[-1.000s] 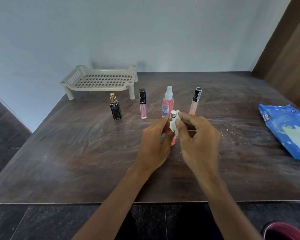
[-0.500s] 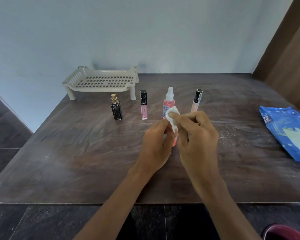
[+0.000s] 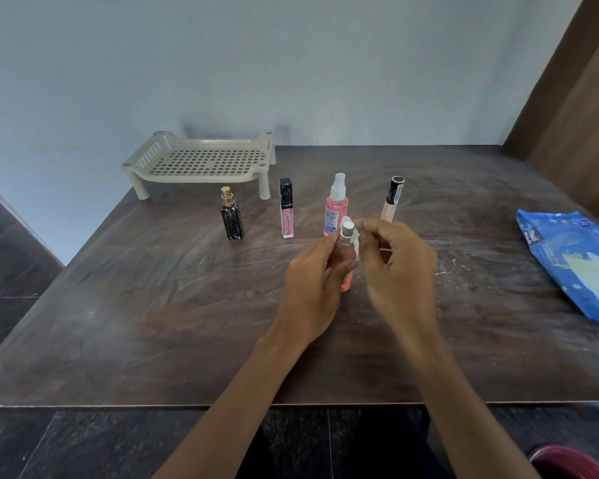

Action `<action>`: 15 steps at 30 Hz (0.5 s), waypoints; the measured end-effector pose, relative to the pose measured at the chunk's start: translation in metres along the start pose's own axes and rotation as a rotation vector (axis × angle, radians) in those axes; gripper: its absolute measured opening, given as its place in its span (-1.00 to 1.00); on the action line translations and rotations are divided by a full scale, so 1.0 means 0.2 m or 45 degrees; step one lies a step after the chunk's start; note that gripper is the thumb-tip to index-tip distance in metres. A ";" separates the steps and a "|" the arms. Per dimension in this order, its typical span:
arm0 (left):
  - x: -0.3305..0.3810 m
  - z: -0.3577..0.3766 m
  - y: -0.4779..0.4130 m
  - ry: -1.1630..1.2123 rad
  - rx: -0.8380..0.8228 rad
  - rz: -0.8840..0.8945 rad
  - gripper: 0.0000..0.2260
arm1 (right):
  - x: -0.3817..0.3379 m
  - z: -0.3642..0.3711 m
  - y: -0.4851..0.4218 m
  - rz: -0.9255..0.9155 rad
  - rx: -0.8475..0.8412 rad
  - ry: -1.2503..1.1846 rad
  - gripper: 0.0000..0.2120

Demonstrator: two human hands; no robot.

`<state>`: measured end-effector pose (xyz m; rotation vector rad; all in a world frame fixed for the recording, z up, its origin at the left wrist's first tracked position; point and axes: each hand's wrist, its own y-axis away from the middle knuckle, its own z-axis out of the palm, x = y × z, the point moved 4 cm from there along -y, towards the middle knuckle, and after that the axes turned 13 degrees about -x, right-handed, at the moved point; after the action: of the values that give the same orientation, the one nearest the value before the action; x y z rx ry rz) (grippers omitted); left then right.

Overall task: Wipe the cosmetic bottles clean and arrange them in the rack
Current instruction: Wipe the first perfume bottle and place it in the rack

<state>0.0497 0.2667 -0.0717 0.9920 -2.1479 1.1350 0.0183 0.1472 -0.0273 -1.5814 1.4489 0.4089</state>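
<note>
My left hand [image 3: 313, 288] grips a small pink bottle with a silver cap [image 3: 347, 250], held upright above the table. My right hand [image 3: 400, 271] pinches a white wipe [image 3: 357, 242] against the bottle's right side, just below the cap. Behind them a row stands on the dark table [image 3: 153, 305]: a black perfume bottle with a gold cap [image 3: 231, 216], a pink lip gloss tube [image 3: 286, 209], a pink spray bottle [image 3: 336, 205] and a slim tube with a black cap [image 3: 392, 198]. The beige perforated rack [image 3: 201, 162] holds nothing at the back left.
A blue pack of wet wipes [image 3: 567, 261] lies at the right edge with a wipe sticking out. White specks dot the table right of my hands. A wooden panel [image 3: 574, 98] rises at the back right. A dark red object [image 3: 567, 463] shows at the bottom right corner.
My right hand has slid the wipe down from the top of the cap to the bottle's side, so the silver cap shows again. The left hand keeps its hold.
</note>
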 end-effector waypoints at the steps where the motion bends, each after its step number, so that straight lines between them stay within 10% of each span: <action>1: -0.01 0.00 0.00 0.003 -0.006 -0.001 -0.78 | -0.01 0.00 0.02 -0.018 0.038 0.044 -0.82; 15: 0.02 -0.02 0.00 -0.082 -0.022 0.079 -0.73 | -0.02 -0.01 -0.03 0.087 -0.059 -0.001 -0.83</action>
<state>0.0472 0.2690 -0.0670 0.9730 -2.2499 1.1253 0.0234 0.1473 -0.0217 -1.5714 1.5058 0.4856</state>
